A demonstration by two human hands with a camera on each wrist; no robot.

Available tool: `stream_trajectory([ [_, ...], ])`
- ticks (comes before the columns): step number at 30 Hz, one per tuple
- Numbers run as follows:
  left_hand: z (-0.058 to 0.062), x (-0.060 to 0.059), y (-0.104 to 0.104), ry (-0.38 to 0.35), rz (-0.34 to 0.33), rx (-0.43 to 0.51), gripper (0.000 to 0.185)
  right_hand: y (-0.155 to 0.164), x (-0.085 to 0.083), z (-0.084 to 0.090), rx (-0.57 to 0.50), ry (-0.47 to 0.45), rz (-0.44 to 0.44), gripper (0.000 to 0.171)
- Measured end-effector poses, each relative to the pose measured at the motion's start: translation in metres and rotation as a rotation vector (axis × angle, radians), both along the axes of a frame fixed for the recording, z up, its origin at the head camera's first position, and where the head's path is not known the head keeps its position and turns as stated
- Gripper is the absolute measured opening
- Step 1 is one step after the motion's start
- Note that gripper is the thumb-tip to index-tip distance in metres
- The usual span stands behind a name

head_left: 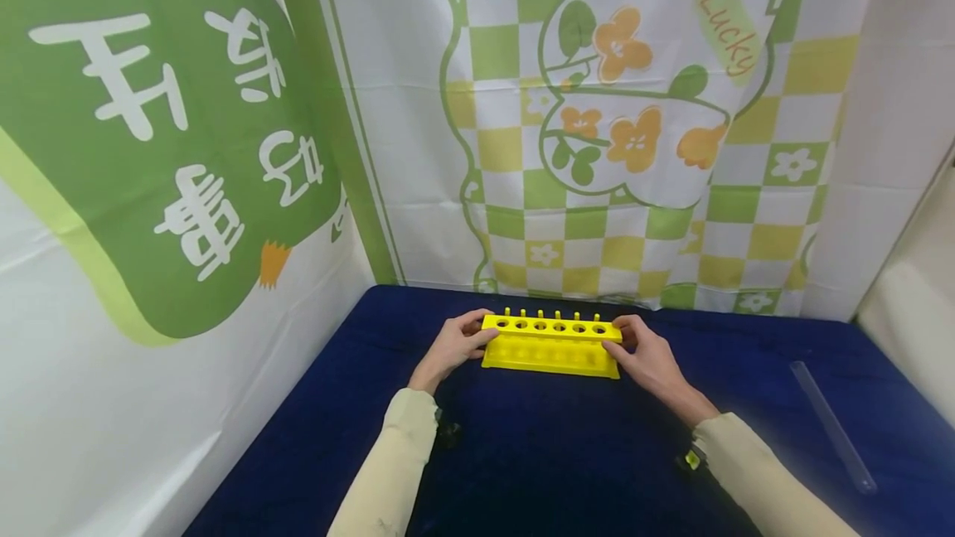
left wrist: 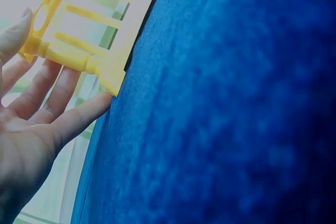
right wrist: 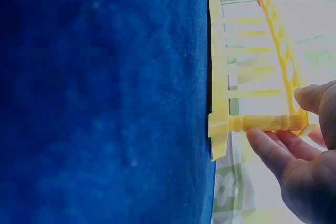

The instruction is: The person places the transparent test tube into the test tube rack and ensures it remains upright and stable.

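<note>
A yellow test tube rack [head_left: 552, 346] stands upright on the dark blue cloth, with a row of round holes along its top plate and several short pegs behind. My left hand [head_left: 453, 346] grips its left end, thumb at the top plate; in the left wrist view the fingers [left wrist: 65, 85] spread along the end post and down to the base. At the opposite end my right hand [head_left: 647, 356] holds the rack, its thumb [right wrist: 310, 97] at the top plate and fingers against the end post [right wrist: 265, 123]. The holes hold no tubes.
A clear test tube [head_left: 831, 425] lies on the blue cloth [head_left: 552, 454] at the right, beyond the right forearm. Behind the table hangs a green and white patterned curtain [head_left: 507, 48], and another printed curtain [head_left: 246, 404] closes the left side.
</note>
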State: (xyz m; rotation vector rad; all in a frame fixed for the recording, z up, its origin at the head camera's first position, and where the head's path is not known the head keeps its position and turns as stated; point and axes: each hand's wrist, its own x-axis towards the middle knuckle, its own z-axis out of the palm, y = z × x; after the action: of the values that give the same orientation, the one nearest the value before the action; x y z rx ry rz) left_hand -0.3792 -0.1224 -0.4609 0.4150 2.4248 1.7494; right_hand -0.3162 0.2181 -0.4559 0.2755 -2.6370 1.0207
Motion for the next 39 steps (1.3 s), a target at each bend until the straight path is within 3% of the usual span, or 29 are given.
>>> stream_trajectory([
  [16,-0.003,-0.002,0.012,-0.004,-0.036,0.030,0.058,0.013,0.006,0.000,0.016,0.014,-0.005,0.038],
  [39,0.001,-0.006,0.031,-0.007,-0.088,-0.007,0.041,0.031,0.012,0.005,0.025,-0.025,-0.037,0.044],
])
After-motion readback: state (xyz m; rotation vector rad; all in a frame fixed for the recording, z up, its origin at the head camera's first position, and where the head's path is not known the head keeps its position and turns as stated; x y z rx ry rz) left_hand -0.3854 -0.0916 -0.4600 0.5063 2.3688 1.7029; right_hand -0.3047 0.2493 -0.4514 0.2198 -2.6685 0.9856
